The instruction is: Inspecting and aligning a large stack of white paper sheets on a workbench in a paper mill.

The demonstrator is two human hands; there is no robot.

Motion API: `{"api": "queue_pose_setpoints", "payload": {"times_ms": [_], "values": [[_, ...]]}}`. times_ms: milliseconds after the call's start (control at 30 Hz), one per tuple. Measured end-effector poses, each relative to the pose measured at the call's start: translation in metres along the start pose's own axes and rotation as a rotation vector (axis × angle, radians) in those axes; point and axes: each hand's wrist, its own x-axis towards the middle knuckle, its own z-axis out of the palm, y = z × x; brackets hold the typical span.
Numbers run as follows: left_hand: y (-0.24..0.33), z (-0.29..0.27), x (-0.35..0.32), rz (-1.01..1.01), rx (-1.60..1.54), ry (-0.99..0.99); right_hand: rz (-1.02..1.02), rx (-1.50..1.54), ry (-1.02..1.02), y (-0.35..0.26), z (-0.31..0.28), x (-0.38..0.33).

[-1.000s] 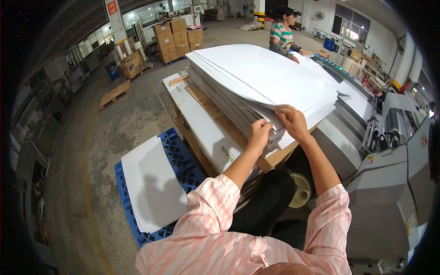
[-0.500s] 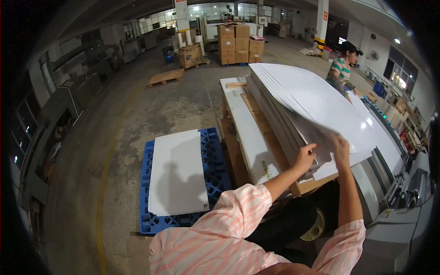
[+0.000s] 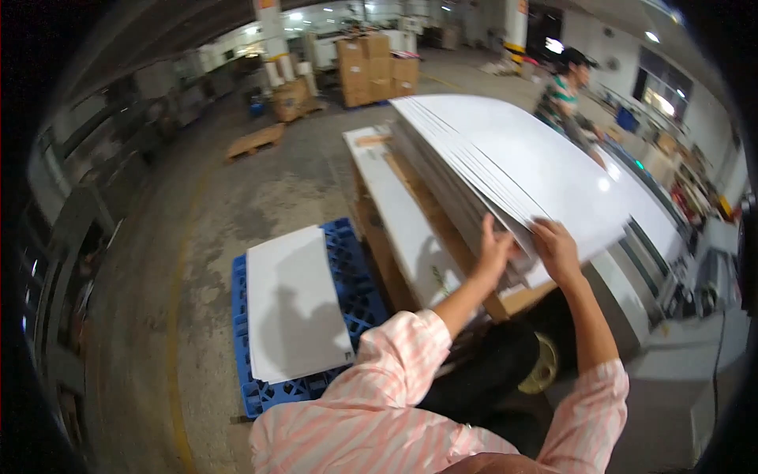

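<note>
A tall stack of large glossy white sheets (image 3: pixel 505 142) lies in front of me, its upper sheets fanned in steps along the left edge. At the near corner of the stack, my right hand (image 3: pixel 556 248) has its fingers curled over the edge of the top sheets. My left hand (image 3: pixel 496 254) is beside it, at the stack's left side, fingers apart; its palm side is partly hidden. To the left, a smaller pile of white sheets (image 3: pixel 292 308) rests on a blue plastic pallet (image 3: pixel 347 245).
A white board (image 3: pixel 403 213) runs along the stack's left side. A grey machine (image 3: pixel 671 355) stands at the right. Beyond the stack is another person (image 3: pixel 564 103). Cardboard boxes (image 3: pixel 367 71) and a wooden pallet (image 3: pixel 255 142) are farther back.
The near corner of the top sheet, lifted and curled before, now lies lower. My right hand has shifted left along the edge, and my left hand has moved up and left with its fingers spreading.
</note>
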Motion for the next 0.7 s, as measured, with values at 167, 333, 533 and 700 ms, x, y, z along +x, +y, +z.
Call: {"api": "queue_pose_setpoints", "payload": {"times_ms": [167,333,533,700], "values": [[0.015,-0.012,0.004,-0.008,0.032,0.029,-0.137,-0.047,0.008,-0.02,-0.001,0.013],[0.009,0.0,0.0,-0.062,-0.019,0.009,0.034,-0.094,0.004,-0.011,-0.001,-0.005],[0.009,-0.005,-0.003,-0.046,0.051,0.003,0.259,0.004,-0.047,-0.03,-0.004,0.001],[0.011,-0.003,-0.003,-0.037,0.051,0.011,0.38,0.0,-0.176,-0.038,-0.01,0.012]]}}
